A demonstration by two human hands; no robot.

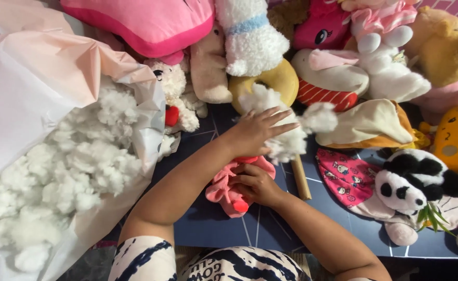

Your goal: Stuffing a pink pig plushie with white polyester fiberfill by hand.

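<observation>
My left hand (255, 130) reaches forward and grips a loose clump of white stuffing (291, 132), fingers spread over it. Just below, my right hand (255, 184) is closed on a small pink and red plush skin (223, 190) that lies limp on the dark blue mat (213, 229). A wooden stick (300, 179) lies on the mat right of my right hand, its top end hidden under the stuffing.
A large white plastic bag (41, 88) full of white stuffing (67, 166) fills the left. Several plush toys crowd the back and right, among them a panda (413, 182), a white bear (174, 91), a yellow ring toy (278, 78) and a flat pink patterned skin (346, 174).
</observation>
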